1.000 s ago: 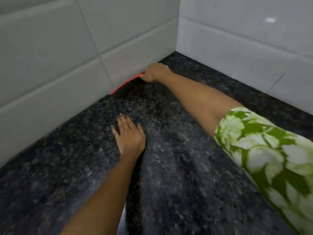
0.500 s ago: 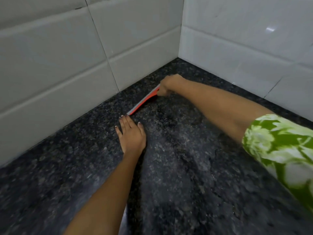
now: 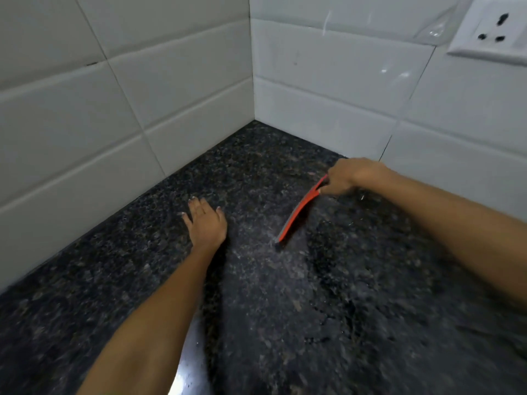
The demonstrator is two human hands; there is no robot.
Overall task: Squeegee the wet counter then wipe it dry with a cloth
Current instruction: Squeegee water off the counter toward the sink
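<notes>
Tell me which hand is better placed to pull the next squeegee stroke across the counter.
Right. The right hand already grips the squeegee, blade on the wet counter. The left hand only rests flat there.

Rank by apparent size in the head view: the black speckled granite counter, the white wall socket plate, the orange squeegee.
1. Black speckled granite counter
2. White wall socket plate, cut off by the frame
3. Orange squeegee, partly hidden in the right hand

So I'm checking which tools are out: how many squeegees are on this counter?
1. The orange flat-bladed squeegee is gripped by the right hand, its blade on the dark speckled granite counter; none other shows.
</notes>
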